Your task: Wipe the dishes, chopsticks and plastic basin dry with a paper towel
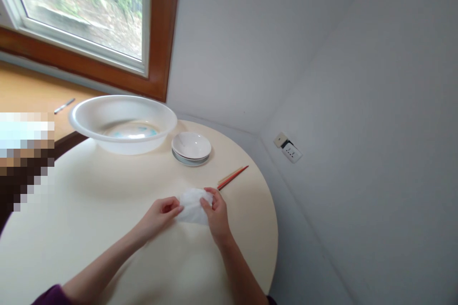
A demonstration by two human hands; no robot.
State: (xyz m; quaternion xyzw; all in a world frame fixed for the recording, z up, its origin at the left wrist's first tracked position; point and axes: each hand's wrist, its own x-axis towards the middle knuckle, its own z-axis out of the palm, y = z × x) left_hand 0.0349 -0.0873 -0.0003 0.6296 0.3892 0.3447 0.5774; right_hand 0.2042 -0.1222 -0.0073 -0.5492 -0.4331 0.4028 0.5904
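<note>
Between my two hands, just above or on the table, is a thin white sheet that looks like a tissue [193, 208]. My left hand [162, 212] pinches its left edge between thumb and fingers. At the other side my right hand [216, 212] grips the upper right part, thumb on top. Right beyond my right fingers lie several chopsticks [233, 177], red-brown and pale, pointing away to the right. A small stack of white bowls [191, 145] sits farther back, past the tissue.
A large translucent white basin [123, 140] stands at the back left of the round cream table [107, 209]. Behind it are a wooden counter with a thin metallic item [65, 106] and a window. Walls with a socket [291, 152] close off the right side.
</note>
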